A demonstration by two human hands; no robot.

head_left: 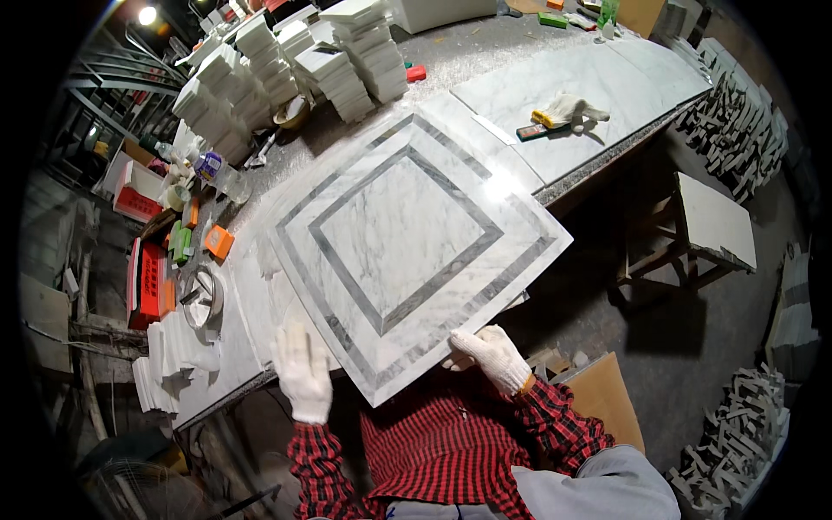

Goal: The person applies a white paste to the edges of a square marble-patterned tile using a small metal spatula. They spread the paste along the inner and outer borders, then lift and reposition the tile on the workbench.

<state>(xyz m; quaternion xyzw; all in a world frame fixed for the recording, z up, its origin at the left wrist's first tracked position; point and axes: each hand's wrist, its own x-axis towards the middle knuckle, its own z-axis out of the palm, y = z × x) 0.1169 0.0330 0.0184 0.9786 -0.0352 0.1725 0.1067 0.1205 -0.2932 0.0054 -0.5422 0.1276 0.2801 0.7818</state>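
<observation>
Cluttered stone workshop, grey tabletop (485,61) running to upper right. Square marble inlay panel (407,238) mid-frame, near corner overhanging. Gloved left hand (303,371) flat, open on its lower-left edge; right hand (492,355) curled over the lower-right edge. Best to support both edges evenly. Orange box (218,242) left, red carton (147,282) beyond.

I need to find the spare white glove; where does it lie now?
In the head view, the spare white glove lies far right on the table, upon a pale marble slab, beyond the framed marble panel.
</observation>
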